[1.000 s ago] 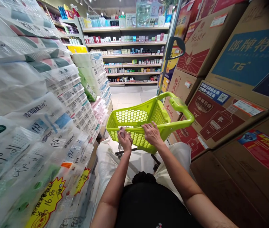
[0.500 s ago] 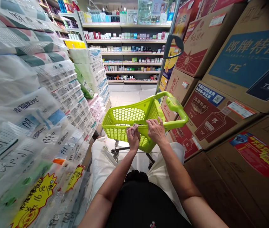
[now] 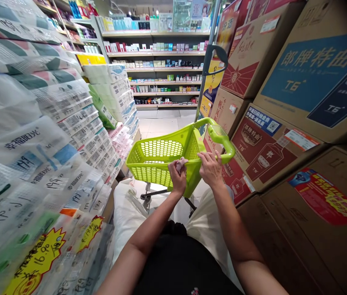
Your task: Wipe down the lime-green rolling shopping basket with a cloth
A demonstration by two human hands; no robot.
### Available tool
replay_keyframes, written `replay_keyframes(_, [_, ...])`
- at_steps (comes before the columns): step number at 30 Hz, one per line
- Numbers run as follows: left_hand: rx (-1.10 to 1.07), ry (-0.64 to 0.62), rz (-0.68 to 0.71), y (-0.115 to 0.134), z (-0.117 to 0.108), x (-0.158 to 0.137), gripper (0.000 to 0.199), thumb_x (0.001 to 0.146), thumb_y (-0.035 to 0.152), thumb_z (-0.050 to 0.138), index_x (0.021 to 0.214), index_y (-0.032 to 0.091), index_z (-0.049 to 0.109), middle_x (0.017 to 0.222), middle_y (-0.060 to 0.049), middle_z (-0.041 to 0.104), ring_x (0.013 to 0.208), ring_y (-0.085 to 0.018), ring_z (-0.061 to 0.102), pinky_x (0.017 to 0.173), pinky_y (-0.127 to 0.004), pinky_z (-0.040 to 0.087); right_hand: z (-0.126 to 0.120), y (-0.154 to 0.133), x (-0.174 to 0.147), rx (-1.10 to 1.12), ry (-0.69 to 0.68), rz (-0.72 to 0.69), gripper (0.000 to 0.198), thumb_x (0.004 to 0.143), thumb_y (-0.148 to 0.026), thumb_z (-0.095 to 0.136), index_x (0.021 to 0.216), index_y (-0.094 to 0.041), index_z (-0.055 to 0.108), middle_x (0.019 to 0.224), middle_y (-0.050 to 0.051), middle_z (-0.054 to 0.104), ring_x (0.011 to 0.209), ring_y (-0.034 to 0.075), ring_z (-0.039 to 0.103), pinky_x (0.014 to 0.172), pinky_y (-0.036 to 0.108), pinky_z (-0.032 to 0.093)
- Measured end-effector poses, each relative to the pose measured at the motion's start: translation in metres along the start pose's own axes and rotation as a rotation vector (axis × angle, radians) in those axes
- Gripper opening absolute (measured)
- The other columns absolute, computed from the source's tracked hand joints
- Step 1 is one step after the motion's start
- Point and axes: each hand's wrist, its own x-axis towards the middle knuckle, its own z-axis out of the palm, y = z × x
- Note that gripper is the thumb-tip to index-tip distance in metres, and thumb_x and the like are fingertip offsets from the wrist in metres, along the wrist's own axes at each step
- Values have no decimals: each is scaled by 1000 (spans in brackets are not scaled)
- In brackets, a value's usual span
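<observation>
In a narrow shop aisle, seen from the head camera, the lime-green shopping-cart basket point(image 3: 149, 171) sits just ahead of the wearer between the knees in pale trousers point(image 3: 129, 205). Taking that basket as the clock's centre, the left hand point(image 3: 177, 179) is at six o'clock, fingers curled round a crumpled pale pink cloth point(image 3: 181, 164) and pressing it to the near rim. The bunched hold probably lets the cloth bear on both faces of the rim. The right hand point(image 3: 212, 170), at four o'clock, hooks its fingers over the same rim just short of the handle point(image 3: 226, 144), most likely to steady the cart, since its dark wheeled frame point(image 3: 153, 194) could roll. From both hands, most of the basket stretches towards ten o'clock, while the handle curves off at one from the right hand.

Bagged tissue packs point(image 3: 78, 123) rise at nine and Langpai Tequ cartons point(image 3: 314, 76) at three, presumably piled high to save floor; cosmetics shelves point(image 3: 153, 53) stand at twelve.
</observation>
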Motion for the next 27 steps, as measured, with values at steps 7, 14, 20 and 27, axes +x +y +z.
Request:
replay_keyframes(7, [236, -288, 271, -17, 6, -26, 26, 94, 14, 52, 112, 24, 67, 108, -11, 56, 106, -27, 56, 96, -45, 51, -4, 22, -5, 51, 95, 79, 48, 90, -10, 42, 129, -23, 66, 131, 8, 72, 123, 25, 59, 123, 47, 18])
replay_keyframes(14, [298, -287, 320, -34, -1, -20, 33, 98, 16, 49, 119, 27, 72, 117, -12, 57, 116, -28, 53, 110, -49, 44, -3, 13, -3, 42, 46, 50, 49, 90, -10, 43, 133, -23, 65, 133, 8, 71, 125, 26, 57, 125, 48, 15])
replay_keyframes(20, [426, -455, 391, -64, -22, -21, 37, 98, 11, 48, 116, 28, 75, 114, -11, 62, 109, -27, 55, 100, -44, 49, 1, -7, -2, 24, -68, -9, 43, 93, -14, 44, 129, -22, 66, 131, 7, 71, 123, 26, 56, 126, 46, 13])
replay_keyframes(27, [454, -462, 478, -74, -32, -26, 30, 99, 15, 51, 114, 28, 75, 113, -13, 66, 108, -27, 56, 98, -42, 46, 8, -23, 4, 16, -130, -40, 39, 98, -19, 43, 127, -20, 67, 131, 9, 72, 122, 27, 57, 125, 46, 15])
